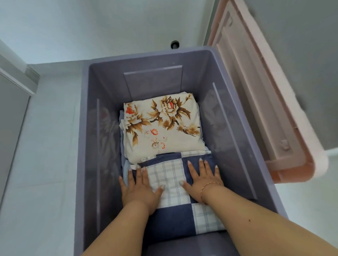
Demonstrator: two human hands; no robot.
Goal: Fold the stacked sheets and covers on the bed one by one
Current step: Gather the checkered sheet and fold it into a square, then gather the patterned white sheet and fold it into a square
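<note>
- A deep grey-purple plastic storage box (91, 144) fills the middle of the view, seen from above, with its tall walls sloping inward toward the bottom.
- Its pink lid (261, 104) is swung open and stands up along the box's right edge.
- Two folded cloths lie at the bottom, side by side along the box's length.
- The far one is a cream sheet with brown and orange flowers (162, 127). A strip of bare floor shows between it and the far wall, and narrow gaps run along both side walls.
- The near one is a navy and white checked cover (172, 214). Its far edge touches or slightly overlaps the flowered sheet, and its near edge stops short of the near wall.
- The left hand (141, 188) lies flat on the checked cover near its left edge, fingers straight and spread.
- The right hand (200, 180) lies flat on the same cover toward its right side, fingers straight and spread, a thin bracelet (210, 186) on the wrist.
- The hands are apart, with a white checked patch between the thumbs.
- Pale floor (48, 162) surrounds the box on the left and far sides.
</note>
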